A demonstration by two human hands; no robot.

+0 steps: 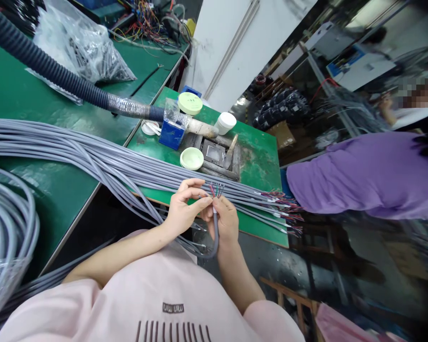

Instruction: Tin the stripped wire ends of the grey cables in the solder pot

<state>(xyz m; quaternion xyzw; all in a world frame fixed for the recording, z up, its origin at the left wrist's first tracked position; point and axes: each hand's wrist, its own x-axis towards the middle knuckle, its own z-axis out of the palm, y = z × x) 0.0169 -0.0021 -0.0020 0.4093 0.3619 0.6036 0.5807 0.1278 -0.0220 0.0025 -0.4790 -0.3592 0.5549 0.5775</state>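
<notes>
My right hand [225,222] is closed around a grey cable [216,237] that bends up from below. Thin coloured wires [216,189] fan out of its stripped end. My left hand [184,205] pinches those wires just above the right hand's fingers. Both hands hover in front of a wide bundle of grey cables [92,159] that runs across the green bench, its stripped ends [283,209] splayed at the right.
A small green table [260,161] holds a metal fixture [217,156], a blue box [171,133], white jars and lids. A black corrugated hose [50,71] crosses the bench. A person in purple [364,175] bends over at the right. Coiled grey cable [7,228] lies at left.
</notes>
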